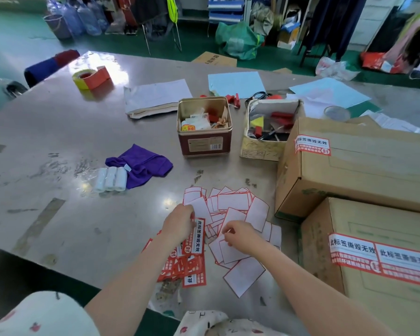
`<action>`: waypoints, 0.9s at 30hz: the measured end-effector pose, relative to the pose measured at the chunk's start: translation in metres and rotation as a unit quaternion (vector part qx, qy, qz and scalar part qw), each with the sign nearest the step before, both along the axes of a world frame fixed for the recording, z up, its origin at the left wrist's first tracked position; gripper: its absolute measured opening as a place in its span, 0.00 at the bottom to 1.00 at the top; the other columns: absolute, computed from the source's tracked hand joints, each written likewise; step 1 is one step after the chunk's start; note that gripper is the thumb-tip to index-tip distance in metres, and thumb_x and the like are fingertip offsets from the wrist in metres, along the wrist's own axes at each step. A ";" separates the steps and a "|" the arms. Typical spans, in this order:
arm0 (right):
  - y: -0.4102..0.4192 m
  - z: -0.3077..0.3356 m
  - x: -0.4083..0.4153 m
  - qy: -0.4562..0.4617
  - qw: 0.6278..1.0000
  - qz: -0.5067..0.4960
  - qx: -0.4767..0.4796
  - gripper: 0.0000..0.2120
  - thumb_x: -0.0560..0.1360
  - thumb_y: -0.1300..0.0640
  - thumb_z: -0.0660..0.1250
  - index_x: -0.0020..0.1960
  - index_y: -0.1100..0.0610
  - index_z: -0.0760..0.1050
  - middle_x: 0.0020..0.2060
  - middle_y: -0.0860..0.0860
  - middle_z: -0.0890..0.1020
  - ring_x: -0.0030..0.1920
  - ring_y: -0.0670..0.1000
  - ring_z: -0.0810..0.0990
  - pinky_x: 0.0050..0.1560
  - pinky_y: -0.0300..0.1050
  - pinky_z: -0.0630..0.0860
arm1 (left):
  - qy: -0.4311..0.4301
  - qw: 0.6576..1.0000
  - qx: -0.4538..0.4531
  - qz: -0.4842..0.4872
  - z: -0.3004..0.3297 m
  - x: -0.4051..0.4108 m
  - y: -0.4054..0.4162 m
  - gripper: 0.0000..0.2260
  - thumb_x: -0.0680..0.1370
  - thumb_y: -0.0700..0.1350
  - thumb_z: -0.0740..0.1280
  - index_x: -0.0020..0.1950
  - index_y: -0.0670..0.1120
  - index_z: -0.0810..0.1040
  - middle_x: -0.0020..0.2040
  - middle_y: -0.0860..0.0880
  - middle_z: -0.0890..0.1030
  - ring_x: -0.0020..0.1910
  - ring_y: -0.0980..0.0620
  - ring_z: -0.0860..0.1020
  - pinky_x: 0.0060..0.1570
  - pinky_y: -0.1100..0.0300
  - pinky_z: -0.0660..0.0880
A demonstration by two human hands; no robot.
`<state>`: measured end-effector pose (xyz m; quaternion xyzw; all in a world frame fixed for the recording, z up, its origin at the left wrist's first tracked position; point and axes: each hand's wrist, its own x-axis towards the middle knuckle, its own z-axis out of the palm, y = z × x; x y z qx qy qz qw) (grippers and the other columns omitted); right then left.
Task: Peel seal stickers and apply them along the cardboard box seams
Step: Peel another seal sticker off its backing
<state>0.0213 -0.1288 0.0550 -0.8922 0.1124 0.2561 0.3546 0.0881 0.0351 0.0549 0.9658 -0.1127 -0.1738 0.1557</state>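
L hand (178, 224): pinches seal sticker (196, 236) at top edge.
R hand (240, 236): fingers curled, grip unclear.
Tip: peel slowly from corner, keep flat.
Next: nearest cardboard box (364, 258) seam.

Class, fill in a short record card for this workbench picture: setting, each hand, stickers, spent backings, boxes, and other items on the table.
setting: grey metal table in a cluttered workroom
left hand: pinches a red and white seal sticker
right hand: fingers curled over the backings, grip unclear
sticker stack: red, below the left hand
spent backings: white, red-edged, scattered
cardboard boxes: two at right, both bearing stickers
other: purple cloth, open tin, white rolls
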 end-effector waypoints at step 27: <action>0.000 0.062 -0.020 -0.046 0.941 -0.119 0.315 0.21 0.66 0.48 0.75 0.53 0.52 0.71 0.53 0.49 0.80 0.50 0.50 0.82 0.53 0.50 0.80 | 0.253 0.873 -0.417 0.019 0.071 -0.010 -0.001 0.20 0.67 0.54 0.74 0.55 0.49 0.75 0.53 0.46 0.80 0.51 0.47 0.81 0.54 0.52 0.79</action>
